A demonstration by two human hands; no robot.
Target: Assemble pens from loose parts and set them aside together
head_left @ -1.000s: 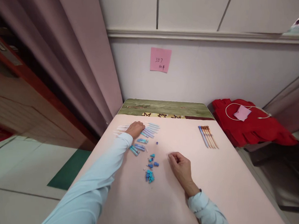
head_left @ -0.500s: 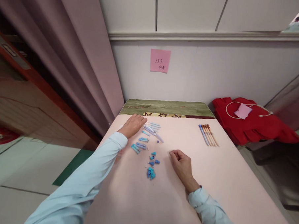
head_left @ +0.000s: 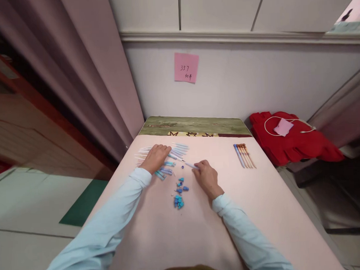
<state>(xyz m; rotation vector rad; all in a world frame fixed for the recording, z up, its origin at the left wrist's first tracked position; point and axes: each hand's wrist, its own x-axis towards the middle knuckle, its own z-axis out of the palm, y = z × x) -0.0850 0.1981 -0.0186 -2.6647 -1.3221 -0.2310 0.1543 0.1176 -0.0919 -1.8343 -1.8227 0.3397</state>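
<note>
My left hand [head_left: 154, 158] lies on a spread of thin white and light-blue pen refills [head_left: 179, 147] at the far left of the pink table [head_left: 261, 211], its fingers curled around one refill. That refill [head_left: 181, 161] runs to the right, and my right hand [head_left: 206, 177] pinches its other end. Short blue pen barrels [head_left: 166, 171] lie just below my left hand. A small heap of blue caps and small parts [head_left: 179, 194] sits between my two forearms.
A row of several assembled orange and blue pens [head_left: 243, 155] lies at the table's far right. A red cloth [head_left: 290, 140] with a white cord and pink note sits beyond the right edge. A curtain hangs at left; a pink sticky note [head_left: 186, 67] is on the wall.
My right hand has moved up and left from the table's middle to the refill's end. My left hand has pulled one refill out of the spread. The camera has tilted a little.
</note>
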